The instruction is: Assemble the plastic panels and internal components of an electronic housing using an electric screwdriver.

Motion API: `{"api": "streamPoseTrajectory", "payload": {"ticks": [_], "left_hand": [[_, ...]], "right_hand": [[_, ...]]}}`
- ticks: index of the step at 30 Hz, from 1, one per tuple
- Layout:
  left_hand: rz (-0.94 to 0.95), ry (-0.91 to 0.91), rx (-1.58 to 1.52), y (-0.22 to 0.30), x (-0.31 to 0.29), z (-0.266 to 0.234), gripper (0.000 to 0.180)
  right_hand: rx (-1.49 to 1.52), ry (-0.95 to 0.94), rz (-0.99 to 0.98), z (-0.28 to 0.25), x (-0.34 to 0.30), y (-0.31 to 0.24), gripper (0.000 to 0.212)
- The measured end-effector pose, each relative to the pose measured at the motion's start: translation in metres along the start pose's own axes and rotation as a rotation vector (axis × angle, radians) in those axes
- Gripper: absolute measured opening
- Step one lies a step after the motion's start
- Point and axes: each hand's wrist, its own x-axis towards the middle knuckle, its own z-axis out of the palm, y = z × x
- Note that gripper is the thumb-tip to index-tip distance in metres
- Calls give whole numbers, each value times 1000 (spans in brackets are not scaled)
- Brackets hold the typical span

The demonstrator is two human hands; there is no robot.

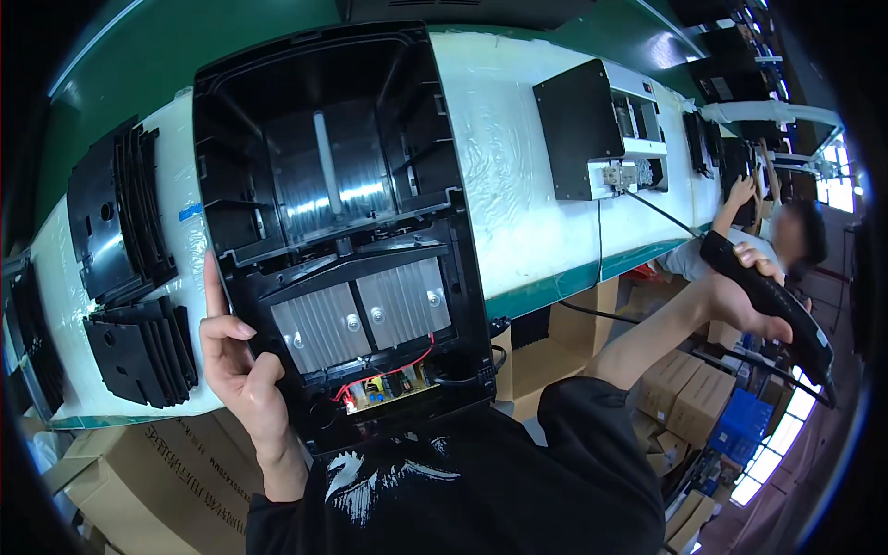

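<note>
A large black plastic housing (324,176) lies open before me on the bench. In its near half two silver finned heat sinks (319,326) sit side by side, with a small circuit board (393,387) and red wires below them. My left hand (242,370) grips the housing's left edge, index finger stretched along the side and the other fingers curled. Raised off to the right, my right hand (745,291) is wrapped round a black corded electric screwdriver (782,310), whose tip points down and away from the housing.
Stacks of black plastic panels (111,217) stand on the white-covered bench (504,139) at left. A black and white control box (592,134) with a cable sits to the right. Cardboard boxes (176,481) are below the bench; another person (786,236) works at far right.
</note>
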Motion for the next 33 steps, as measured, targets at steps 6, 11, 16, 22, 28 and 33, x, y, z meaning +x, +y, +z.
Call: {"api": "streamPoseTrajectory", "payload": {"ticks": [6,11,16,22,28,33], "left_hand": [[-7,2,92,1,-1,-4,36],[-34,27,38,0,-1,-2,37],[-5,17,-20,-1,-1,-3,37],[-9,27,-92,4,0,0,34],[25,20,-171,1,1,2,31],[27,4,-98,4,5,-2,20]], "right_hand": [[31,-43,130,14,5,22,84],[-210,-69,300,28,38,44,81],[-324,-140,270,77,65,74,44],[-354,-114,274,89,51,64,39],[-176,-41,432,74,40,23,53],[336,-454,297,102,66,-62,69]]}}
